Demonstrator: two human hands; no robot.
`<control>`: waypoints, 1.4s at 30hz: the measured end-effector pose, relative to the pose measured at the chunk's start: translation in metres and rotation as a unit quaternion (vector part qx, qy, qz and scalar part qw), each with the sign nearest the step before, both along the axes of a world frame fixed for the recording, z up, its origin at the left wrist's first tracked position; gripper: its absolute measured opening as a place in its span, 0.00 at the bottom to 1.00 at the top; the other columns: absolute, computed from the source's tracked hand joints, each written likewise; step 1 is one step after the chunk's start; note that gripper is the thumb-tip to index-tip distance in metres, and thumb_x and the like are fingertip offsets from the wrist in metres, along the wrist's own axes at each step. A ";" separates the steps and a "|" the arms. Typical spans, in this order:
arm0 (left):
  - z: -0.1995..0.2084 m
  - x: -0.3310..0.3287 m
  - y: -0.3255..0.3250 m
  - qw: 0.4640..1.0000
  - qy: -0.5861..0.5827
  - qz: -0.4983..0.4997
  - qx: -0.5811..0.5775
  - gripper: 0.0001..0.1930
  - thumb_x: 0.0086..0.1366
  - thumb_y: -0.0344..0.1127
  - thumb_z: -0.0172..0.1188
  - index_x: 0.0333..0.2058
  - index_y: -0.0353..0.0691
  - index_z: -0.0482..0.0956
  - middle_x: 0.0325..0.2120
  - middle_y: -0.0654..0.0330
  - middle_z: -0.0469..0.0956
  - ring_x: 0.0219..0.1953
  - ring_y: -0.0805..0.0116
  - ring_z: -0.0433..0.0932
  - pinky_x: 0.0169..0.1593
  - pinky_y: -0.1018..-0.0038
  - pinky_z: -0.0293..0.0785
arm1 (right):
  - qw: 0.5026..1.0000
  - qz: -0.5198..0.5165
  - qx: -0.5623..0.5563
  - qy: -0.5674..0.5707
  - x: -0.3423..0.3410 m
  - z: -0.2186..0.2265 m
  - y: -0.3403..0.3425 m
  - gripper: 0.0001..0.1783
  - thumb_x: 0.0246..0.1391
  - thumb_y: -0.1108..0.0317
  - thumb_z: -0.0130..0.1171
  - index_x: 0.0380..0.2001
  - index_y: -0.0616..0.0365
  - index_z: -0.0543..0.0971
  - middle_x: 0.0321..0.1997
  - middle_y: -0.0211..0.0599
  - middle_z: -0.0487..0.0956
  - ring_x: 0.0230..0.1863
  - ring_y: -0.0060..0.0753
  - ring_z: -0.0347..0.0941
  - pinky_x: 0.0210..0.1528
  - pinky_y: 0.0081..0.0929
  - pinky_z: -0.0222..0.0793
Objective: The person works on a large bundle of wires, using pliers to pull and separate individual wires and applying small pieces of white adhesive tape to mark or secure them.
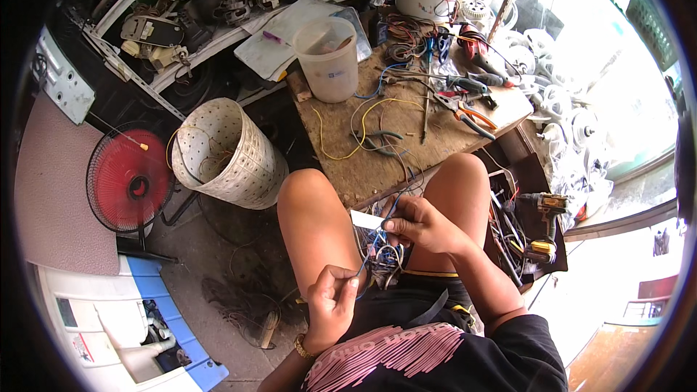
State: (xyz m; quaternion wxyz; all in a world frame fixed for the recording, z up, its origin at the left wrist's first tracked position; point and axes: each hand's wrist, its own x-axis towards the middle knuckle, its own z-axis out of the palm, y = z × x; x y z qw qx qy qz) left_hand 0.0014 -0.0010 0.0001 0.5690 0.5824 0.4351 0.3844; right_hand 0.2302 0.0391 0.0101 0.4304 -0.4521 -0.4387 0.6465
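A thin blue wire (362,267) runs between my two hands above my lap. My left hand (332,306) is closed, pinching the wire between thumb and fingertips. Farther up and to the right, my right hand (425,226) is closed on a flat, bright white strip (368,221), with the blue wire passing by its fingers. Whether that strip is a blade or a piece of plastic I cannot tell. Below it, between my thighs, lies a tangle of blue and white wires (385,265), partly hidden by my right hand.
A wooden worktable (345,167) ahead carries pliers (465,112), a screwdriver (427,87), a yellow wire (361,134) and a translucent bucket (327,65). At left stand a perforated white bin (250,160) and a red fan (134,181). A cordless drill (544,225) lies right.
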 end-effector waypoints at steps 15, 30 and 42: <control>0.004 -0.007 -0.006 1.000 -0.002 0.003 -0.014 0.04 0.66 0.24 0.54 0.32 0.32 0.69 0.18 0.68 0.71 0.21 0.87 0.63 0.25 0.84 0.59 | 1.000 0.003 0.001 0.024 0.003 -0.012 0.002 0.09 0.60 0.66 0.57 0.37 0.61 0.73 0.22 0.26 0.75 0.23 0.14 0.68 0.25 0.13 0.60; 0.000 -0.023 -0.018 0.999 -0.006 0.034 -0.023 0.03 0.66 0.23 0.52 0.32 0.34 0.69 0.23 0.68 0.72 0.23 0.88 0.65 0.26 0.85 0.60 | 0.994 -0.108 -0.004 -0.033 0.047 0.007 0.020 0.10 0.63 0.63 0.53 0.37 0.60 0.73 0.24 0.28 0.74 0.25 0.17 0.67 0.28 0.14 0.63; -0.006 -0.011 -0.005 0.992 -0.084 0.077 -0.053 0.01 0.68 0.26 0.50 0.37 0.37 0.70 0.24 0.71 0.67 0.23 0.86 0.59 0.26 0.84 0.56 | 0.990 -0.116 -0.057 0.061 -0.010 -0.001 0.005 0.18 0.63 0.63 0.52 0.51 0.62 0.67 0.24 0.33 0.74 0.20 0.18 0.66 0.21 0.15 0.60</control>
